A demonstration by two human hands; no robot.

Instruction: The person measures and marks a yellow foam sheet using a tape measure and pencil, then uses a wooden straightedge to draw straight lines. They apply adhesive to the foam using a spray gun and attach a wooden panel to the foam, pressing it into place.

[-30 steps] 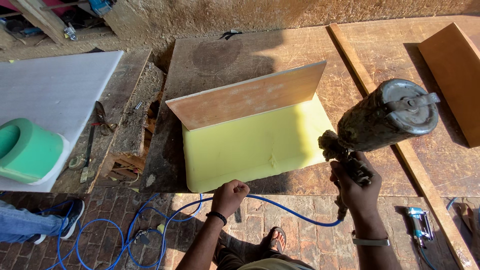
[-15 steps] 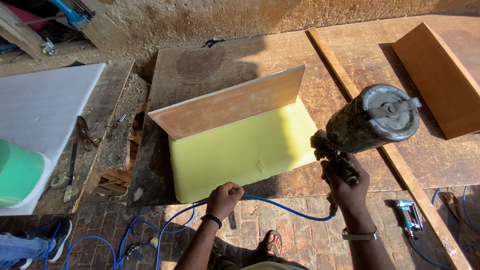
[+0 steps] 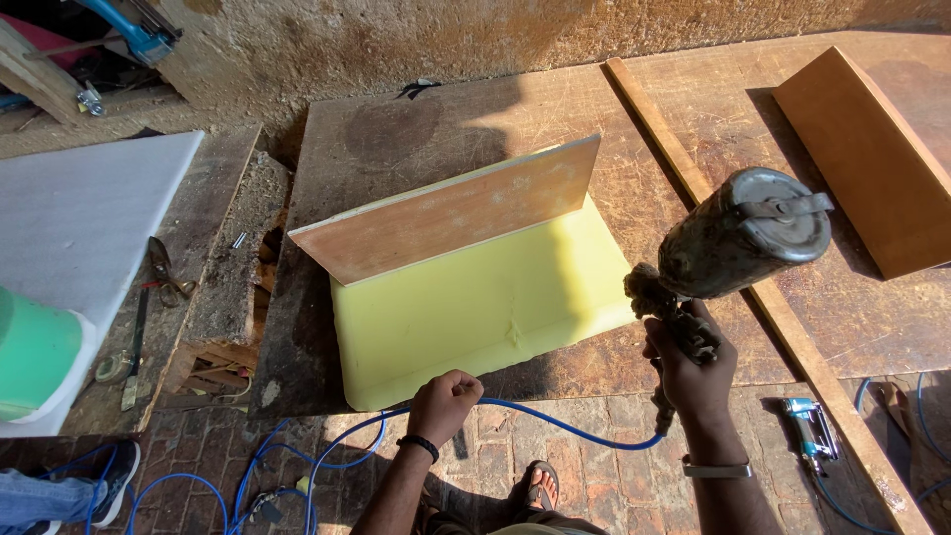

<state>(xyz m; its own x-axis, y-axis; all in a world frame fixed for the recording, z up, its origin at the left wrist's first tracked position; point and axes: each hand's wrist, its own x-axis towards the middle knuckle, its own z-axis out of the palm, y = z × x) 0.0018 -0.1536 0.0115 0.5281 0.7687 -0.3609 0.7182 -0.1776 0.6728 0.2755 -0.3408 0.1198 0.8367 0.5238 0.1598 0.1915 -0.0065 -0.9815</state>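
With right hand [image 3: 693,362] fingers clamped on the spray gun [image 3: 738,243] and left hand [image 3: 446,401] fisted on the hose [image 3: 555,421], an even coat calls for steady passes toward the foam [image 3: 485,302] at 10 o'clock.

The foam [image 3: 475,307] lies at mid-frame on the surface [image 3: 416,139], with a board [image 3: 446,213] leaning over its upper edge. Right of the foam, the spray gun [image 3: 728,248] sits in the right hand [image 3: 693,362]. The left hand [image 3: 444,401] rests at the foam's lower edge, on the hose [image 3: 555,421]. A panel [image 3: 867,159] lies upper right, a sheet [image 3: 84,223] far left, scissors [image 3: 163,272] beside it, and a stapler [image 3: 810,431] lower right.
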